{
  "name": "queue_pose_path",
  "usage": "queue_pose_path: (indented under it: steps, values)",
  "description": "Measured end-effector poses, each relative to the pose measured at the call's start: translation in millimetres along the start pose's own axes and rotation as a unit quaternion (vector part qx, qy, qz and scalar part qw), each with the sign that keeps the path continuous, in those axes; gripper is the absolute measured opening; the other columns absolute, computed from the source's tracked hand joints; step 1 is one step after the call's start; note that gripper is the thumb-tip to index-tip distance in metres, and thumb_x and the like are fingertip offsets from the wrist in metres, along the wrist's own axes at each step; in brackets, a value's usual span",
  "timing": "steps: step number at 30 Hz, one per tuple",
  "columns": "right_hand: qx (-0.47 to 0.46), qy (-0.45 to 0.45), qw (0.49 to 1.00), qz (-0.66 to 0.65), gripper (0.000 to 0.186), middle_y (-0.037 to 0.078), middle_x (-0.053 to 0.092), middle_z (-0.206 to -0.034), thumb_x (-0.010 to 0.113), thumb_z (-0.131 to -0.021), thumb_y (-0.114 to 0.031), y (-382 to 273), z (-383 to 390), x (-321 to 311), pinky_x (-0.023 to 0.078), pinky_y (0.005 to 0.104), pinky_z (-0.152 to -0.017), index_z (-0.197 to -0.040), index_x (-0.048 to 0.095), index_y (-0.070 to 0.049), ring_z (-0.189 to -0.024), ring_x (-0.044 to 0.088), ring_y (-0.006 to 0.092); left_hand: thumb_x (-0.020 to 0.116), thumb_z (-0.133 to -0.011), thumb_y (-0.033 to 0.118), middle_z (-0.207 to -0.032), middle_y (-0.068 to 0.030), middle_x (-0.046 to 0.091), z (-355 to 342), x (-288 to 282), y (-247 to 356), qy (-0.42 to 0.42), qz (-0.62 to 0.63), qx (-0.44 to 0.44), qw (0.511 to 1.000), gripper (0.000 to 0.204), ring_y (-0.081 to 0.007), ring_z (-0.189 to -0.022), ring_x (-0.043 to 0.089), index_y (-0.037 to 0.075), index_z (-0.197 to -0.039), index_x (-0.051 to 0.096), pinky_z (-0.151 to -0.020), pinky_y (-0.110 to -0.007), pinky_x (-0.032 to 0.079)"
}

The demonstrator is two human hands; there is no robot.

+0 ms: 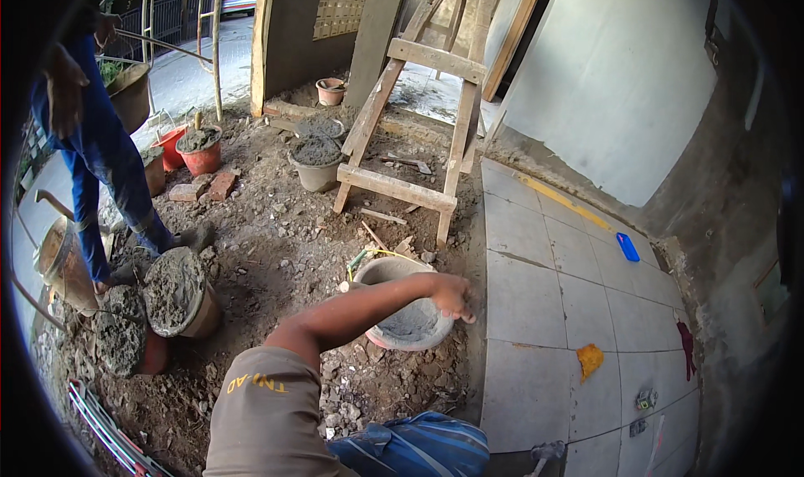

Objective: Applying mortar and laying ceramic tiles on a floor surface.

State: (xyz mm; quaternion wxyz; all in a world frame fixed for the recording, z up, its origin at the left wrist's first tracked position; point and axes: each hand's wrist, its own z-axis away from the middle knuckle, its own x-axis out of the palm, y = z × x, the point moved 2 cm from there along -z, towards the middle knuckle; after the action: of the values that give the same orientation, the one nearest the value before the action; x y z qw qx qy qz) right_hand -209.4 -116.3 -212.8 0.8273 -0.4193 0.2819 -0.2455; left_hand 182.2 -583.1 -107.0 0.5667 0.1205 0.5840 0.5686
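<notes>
My left arm, in a brown short sleeve, bends across the lower middle. My left hand (453, 298) hangs by the right rim of a pale bucket (381, 272), over the edge of the tiled floor. Its fingers are curled down and pressed together; what they hold, if anything, is hidden. Grey, mortar-like material (410, 319) lies in the bottom of the bucket, partly behind my forearm. A yellow cord (394, 255) runs along the bucket's far side. Below my arm shows a knee in blue striped cloth (410, 445). My right hand is out of view.
Light grey tiles (526, 305) run along the right, bearing a blue tray (626, 247), an orange cloth (590, 361) and a yellow strip (565, 201). A wooden trestle (398, 189) stands ahead. Mortar-filled buckets (176, 293) and a co-worker's legs (105, 167) are on rubble at left.
</notes>
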Motion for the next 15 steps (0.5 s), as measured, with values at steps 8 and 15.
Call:
queue_pose_path:
  steps: [8,15]
  values:
    - [0.042,0.000,0.998,-0.055,0.031,-0.005,0.048,-0.063,0.067,-0.098,-0.045,31,16,-7,0.037,0.0267,-0.041,-0.089,0.057,-0.017,-0.047,0.043,0.0096,0.077,-0.086,0.038,-0.077,-0.0069,0.068,39,26,-29,0.097,0.016,-0.014,0.995,0.043,-0.0197,-0.073,0.068,0.004,-0.111,0.070,-0.065,-0.034,0.054]
    - [0.076,0.010,0.991,-0.110,0.032,-0.004,0.048,-0.063,0.069,-0.097,-0.045,51,15,-12,0.036,0.0273,-0.041,-0.087,0.056,-0.018,-0.048,0.043,0.0102,0.072,-0.094,0.038,-0.090,-0.0141,0.073,52,86,-4,0.119,0.122,0.053,0.984,0.071,-0.0193,-0.075,0.068,-0.002,-0.146,0.047,-0.072,-0.034,0.055]
